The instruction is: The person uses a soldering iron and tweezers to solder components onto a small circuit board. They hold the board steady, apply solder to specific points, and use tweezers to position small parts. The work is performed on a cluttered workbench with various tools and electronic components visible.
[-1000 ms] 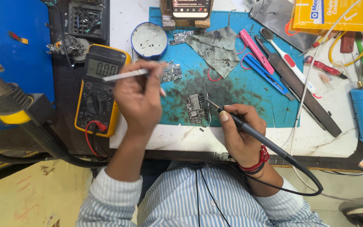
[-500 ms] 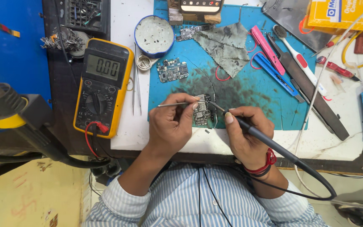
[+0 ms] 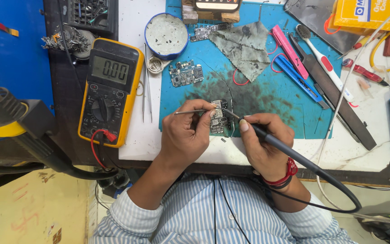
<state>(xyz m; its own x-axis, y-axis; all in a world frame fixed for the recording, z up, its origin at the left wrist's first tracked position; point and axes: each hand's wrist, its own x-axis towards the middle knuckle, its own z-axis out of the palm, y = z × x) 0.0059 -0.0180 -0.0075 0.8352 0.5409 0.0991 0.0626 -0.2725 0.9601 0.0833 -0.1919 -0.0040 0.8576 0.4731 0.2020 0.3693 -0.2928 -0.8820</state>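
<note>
Nearest the body, a striped shirt sleeve (image 3: 127, 217) is showing at the bottom edge. Left hand (image 3: 187, 135) is pinching thin metal tweezers (image 3: 190, 112), fingers closed narrow around them, tips pointing at a small circuit board (image 3: 219, 118). Right hand (image 3: 265, 144) is gripping a black soldering iron (image 3: 271, 141) like a pen, its tip touching the board's upper edge; a red thread band is sitting at that wrist. The board is lying on the near part of a blue work mat (image 3: 290, 108), between the two hands, over a dark scorched patch.

Further out, a yellow-cased multimeter (image 3: 111, 90) is resting left of the mat, grey screen lit. A second circuit board (image 3: 186, 73) is lying beyond the first. A round blue tin (image 3: 166, 35) is sitting near the mat's far left corner, a grey cloth (image 3: 244, 45) beside it. At far right, a yellow rectangular box (image 3: 371, 16) with blue printing is lying flat.
</note>
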